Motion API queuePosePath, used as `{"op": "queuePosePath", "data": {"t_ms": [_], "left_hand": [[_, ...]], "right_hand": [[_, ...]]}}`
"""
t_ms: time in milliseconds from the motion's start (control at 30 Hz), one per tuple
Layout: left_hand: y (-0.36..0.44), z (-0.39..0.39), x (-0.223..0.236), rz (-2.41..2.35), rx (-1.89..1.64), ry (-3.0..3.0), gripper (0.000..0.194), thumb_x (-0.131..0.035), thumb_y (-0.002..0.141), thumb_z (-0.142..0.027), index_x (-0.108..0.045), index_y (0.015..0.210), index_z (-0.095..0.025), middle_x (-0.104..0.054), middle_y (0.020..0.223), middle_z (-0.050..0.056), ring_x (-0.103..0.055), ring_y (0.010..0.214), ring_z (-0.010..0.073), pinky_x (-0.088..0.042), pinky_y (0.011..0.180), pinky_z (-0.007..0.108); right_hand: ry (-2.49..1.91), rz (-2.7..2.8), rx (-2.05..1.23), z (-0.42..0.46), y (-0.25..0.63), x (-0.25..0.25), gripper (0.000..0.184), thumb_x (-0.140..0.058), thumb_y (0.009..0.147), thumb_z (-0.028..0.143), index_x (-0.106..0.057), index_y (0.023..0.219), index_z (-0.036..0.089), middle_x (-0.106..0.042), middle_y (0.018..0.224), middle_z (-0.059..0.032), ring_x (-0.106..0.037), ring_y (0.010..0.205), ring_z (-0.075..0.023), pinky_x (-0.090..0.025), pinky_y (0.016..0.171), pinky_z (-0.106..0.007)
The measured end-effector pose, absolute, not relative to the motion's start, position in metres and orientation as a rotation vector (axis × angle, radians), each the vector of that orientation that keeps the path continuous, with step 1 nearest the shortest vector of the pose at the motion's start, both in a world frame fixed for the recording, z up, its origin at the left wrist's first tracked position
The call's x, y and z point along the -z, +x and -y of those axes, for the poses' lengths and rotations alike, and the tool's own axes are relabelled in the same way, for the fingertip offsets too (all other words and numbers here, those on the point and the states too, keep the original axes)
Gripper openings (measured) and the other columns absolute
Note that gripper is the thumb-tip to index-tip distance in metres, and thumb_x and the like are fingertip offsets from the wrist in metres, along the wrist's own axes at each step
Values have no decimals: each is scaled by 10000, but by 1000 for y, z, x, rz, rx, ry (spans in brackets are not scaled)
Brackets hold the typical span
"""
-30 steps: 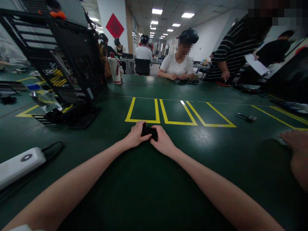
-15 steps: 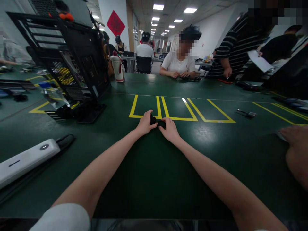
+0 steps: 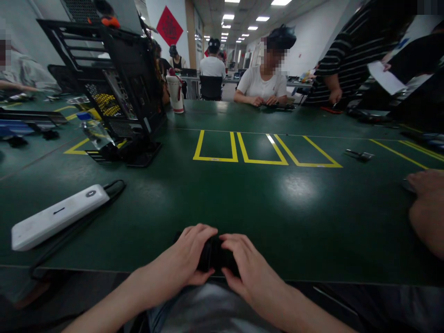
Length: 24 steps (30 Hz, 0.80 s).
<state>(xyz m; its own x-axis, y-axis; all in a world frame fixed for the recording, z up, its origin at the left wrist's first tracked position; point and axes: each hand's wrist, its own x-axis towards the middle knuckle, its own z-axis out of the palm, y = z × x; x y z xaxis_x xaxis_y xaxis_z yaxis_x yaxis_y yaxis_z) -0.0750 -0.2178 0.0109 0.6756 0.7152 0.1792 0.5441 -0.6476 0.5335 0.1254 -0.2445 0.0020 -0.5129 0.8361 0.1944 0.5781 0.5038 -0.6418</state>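
My left hand [image 3: 189, 254] and my right hand [image 3: 246, 263] are close together at the table's front edge, right in front of my body. Between them is a small dark black object [image 3: 215, 253]; its kind cannot be made out. The left fingers curl over its left side with the thumb below. On its right side, my right hand grips it in the same way. Much of the object is hidden by the fingers, and it blends into the dark green table [image 3: 166, 217].
A white power-bank-like device [image 3: 60, 215] with a black cable lies left. Beyond it stand a black computer case [image 3: 132, 88], a clear bottle [image 3: 95, 132] and a cup [image 3: 175, 92]. Yellow tape outlines [image 3: 222, 159] mark the table. Another person's hand [image 3: 428, 199] rests at right, near a metal tool [image 3: 360, 155].
Both my hands have drawn back from beside the yellow tape to the table's front edge, bringing the black object along. The view has shifted slightly.
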Motion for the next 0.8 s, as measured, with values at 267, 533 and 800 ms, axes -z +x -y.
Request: {"op": "queuePosePath", "data": {"t_ms": [267,533,800], "left_hand": [[-124,288,4,-1056,-525,2769,690,-577,640,-174,-377,1276,-353,-581,1063,80,-568,919,265,-549,713,397],[-150,276,-4,-1328,-419,2744,581,-526,588,-119,-500,1139,-301,-499,1171,44,-558,1010,234,-527,781,275],[-230,203,6,-1822,-717,2421,249,-477,787,-341,-507,995,-206,-472,1065,75,-537,987,242,-474,844,370]], "right_hand": [[-866,2172,-1173,273,81,4,624,-666,646,186,-360,1190,184,-399,1267,-187,-431,1190,-286,-448,941,-402],[-906,1952,-1367,256,47,-26,562,-667,653,139,-409,1151,182,-453,1190,-98,-494,1107,-198,-430,946,-332],[-1027,2400,-773,98,-8,-42,456,-492,834,297,-372,1235,115,-433,1256,-172,-516,1085,-289,-446,889,-451]]}}
